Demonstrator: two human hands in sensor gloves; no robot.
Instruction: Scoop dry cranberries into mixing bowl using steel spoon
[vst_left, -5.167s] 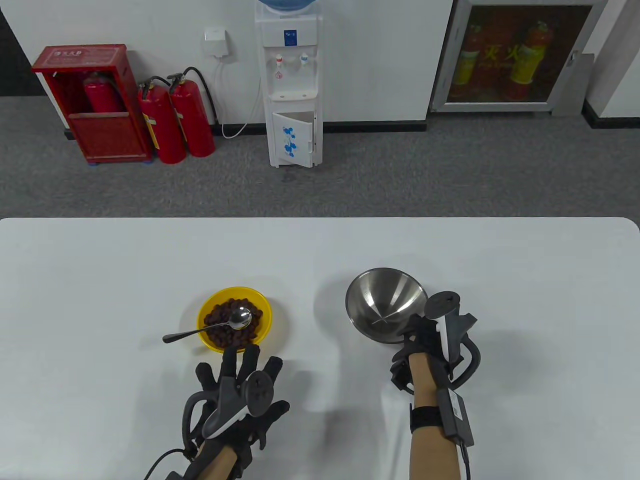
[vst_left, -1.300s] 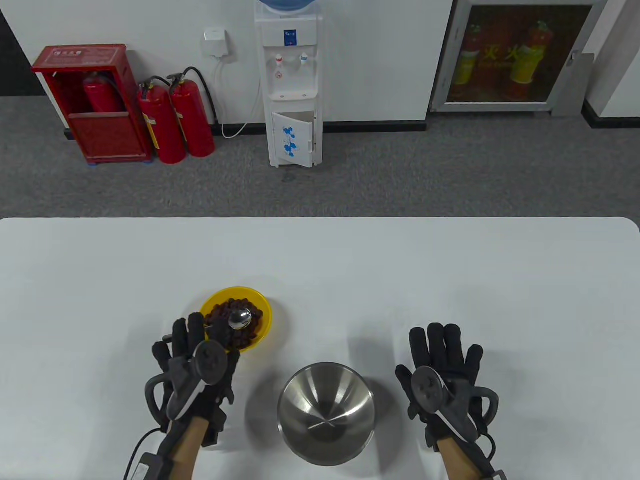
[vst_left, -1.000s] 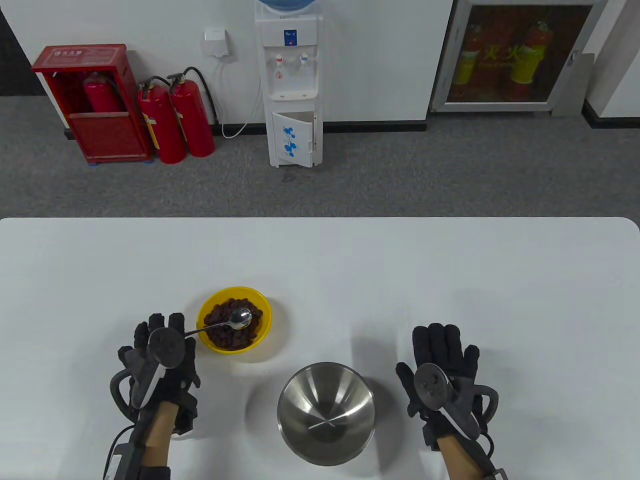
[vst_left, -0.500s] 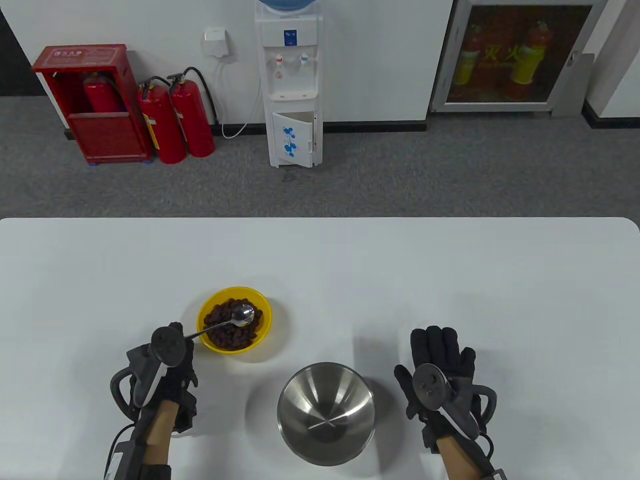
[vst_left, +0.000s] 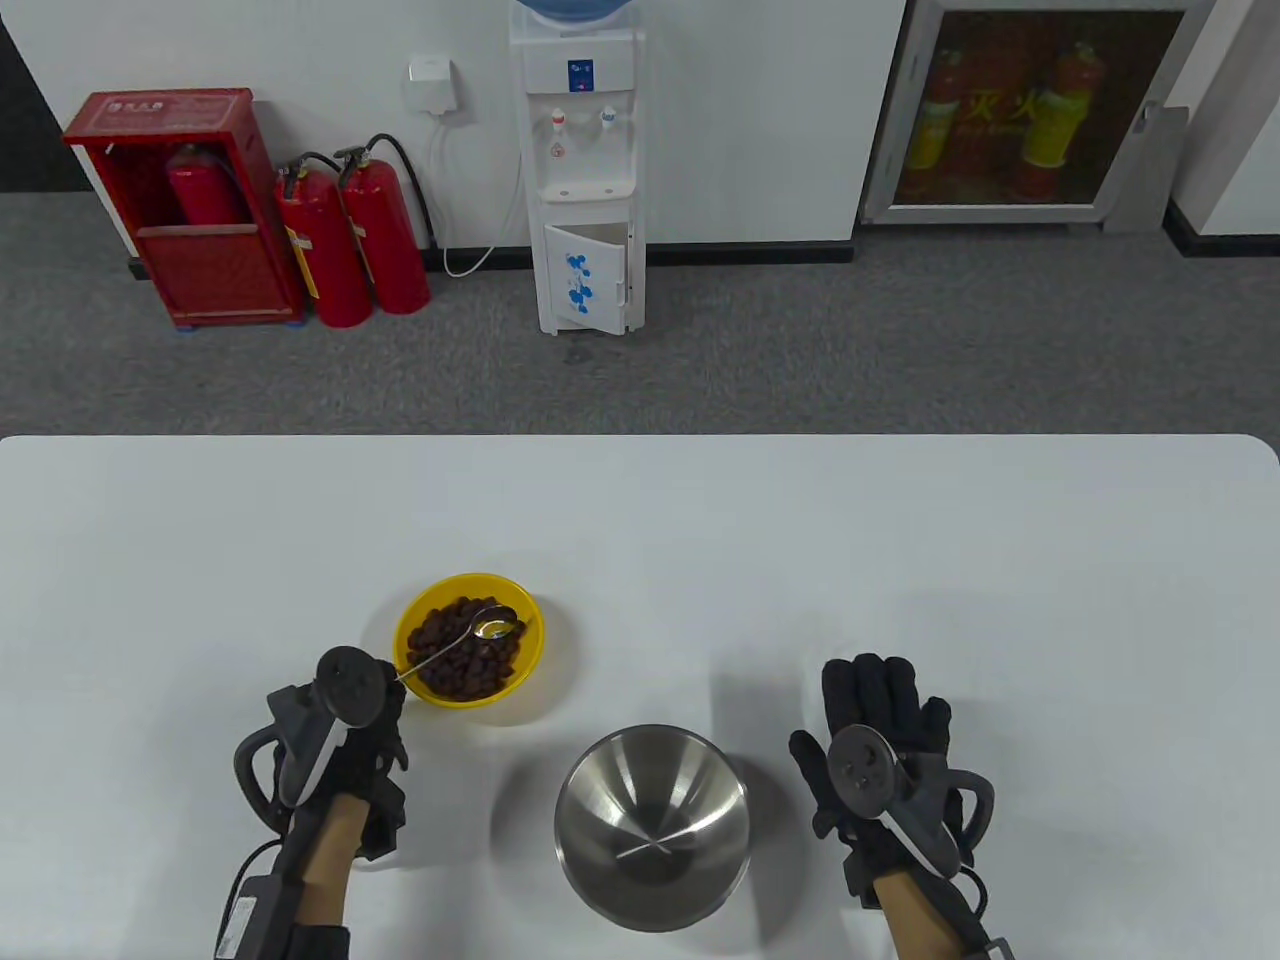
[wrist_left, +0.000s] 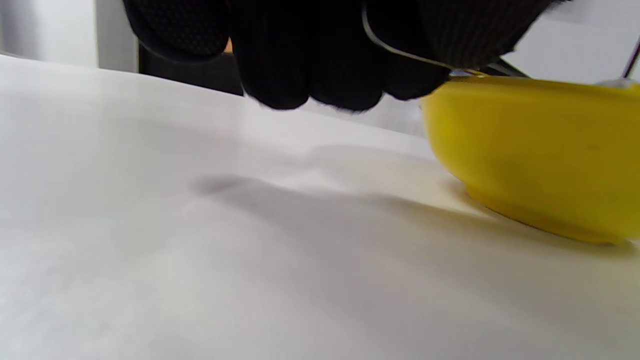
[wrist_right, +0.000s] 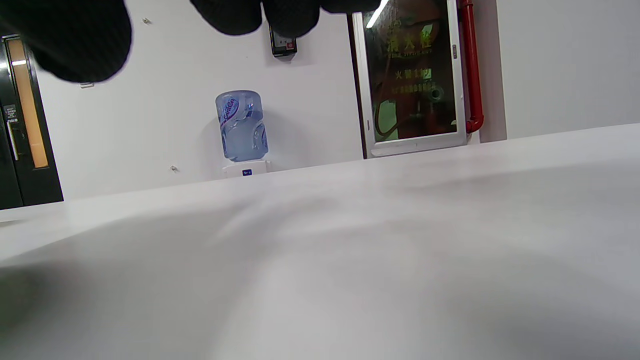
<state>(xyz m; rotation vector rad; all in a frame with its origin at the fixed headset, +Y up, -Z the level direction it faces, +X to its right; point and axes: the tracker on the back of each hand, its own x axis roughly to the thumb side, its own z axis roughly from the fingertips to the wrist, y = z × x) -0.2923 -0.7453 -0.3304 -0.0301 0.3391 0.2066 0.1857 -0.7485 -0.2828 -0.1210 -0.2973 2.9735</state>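
Note:
A yellow bowl (vst_left: 528, 655) of dark dried cranberries (vst_left: 465, 660) sits left of centre on the white table. My left hand (vst_left: 345, 735) grips the handle of the steel spoon (vst_left: 495, 625); the spoon's head is tilted over the cranberries. In the left wrist view the curled fingers (wrist_left: 320, 65) hold the thin handle (wrist_left: 400, 50) beside the yellow bowl (wrist_left: 540, 150). The empty steel mixing bowl (vst_left: 652, 825) stands near the front edge. My right hand (vst_left: 880, 740) lies open and flat on the table right of it, holding nothing.
The white table (vst_left: 900, 560) stretches wide behind and beside the bowls. Beyond its far edge are a water dispenser (vst_left: 580, 170) and red fire extinguishers (vst_left: 350, 235) on the floor.
The right hand moved the mixing bowl from the right to front centre and let go. The left hand went to the spoon handle, gripped it and lifted, tilting the spoon head over the cranberries.

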